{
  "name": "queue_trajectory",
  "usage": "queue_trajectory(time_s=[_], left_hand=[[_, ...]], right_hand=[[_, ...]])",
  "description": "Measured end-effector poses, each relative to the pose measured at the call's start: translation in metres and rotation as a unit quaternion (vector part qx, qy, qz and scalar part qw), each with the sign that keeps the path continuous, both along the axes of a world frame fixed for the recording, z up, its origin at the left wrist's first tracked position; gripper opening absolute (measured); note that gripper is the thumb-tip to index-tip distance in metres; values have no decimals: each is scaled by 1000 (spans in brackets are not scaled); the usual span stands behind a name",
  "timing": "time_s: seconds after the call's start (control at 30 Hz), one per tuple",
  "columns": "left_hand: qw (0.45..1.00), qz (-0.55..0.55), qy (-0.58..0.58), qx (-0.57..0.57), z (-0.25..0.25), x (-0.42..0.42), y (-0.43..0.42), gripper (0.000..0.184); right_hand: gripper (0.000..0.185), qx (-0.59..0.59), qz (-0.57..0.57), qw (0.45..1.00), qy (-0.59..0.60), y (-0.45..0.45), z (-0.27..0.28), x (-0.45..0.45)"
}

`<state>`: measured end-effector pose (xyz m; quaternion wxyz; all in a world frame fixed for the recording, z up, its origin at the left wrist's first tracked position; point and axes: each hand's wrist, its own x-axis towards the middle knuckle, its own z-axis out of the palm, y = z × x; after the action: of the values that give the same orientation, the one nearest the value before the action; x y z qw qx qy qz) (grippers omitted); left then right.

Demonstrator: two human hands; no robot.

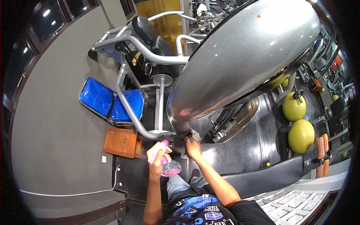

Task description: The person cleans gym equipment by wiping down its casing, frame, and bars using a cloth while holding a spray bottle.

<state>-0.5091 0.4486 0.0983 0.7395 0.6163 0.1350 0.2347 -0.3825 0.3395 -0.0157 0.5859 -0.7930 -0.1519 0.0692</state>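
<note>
My left hand point(159, 154) is wrapped round a clear spray bottle point(172, 168) with a pink trigger head and a pink label. In my right hand point(193, 147) is a dark grey cloth point(180, 144), bunched up and pressed against the lower frame of a gym machine. Just above the cloth, the machine's large silver cover point(240, 56) rises and fills the upper middle of the view. A bent grey tube point(129, 107) of the frame runs down to the left of the cloth. Some fingertips of my right hand are hidden by the cloth.
A blue padded chair point(127, 105) and a wooden box point(120, 142) stand at the left by the grey wall. Yellow-green exercise balls point(301, 136) are at the right. A long black bench pad point(266, 177) lies at lower right, near a small yellow ball point(268, 164).
</note>
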Motion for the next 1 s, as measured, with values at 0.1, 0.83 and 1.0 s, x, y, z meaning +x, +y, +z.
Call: queue_trajectory(time_s=[0.1, 0.83, 1.0], left_hand=[[1000, -5, 11, 10, -3, 3, 2, 33], [971, -238, -35, -14, 5, 71, 100, 26], [935, -351, -58, -9, 33, 98, 125, 26]], right_hand=[[45, -17, -92, 989, -111, 24, -52, -10], [36, 152, -230, 935, 223, 1, 10, -39], [32, 72, -377, 910, 154, 26, 45, -75]])
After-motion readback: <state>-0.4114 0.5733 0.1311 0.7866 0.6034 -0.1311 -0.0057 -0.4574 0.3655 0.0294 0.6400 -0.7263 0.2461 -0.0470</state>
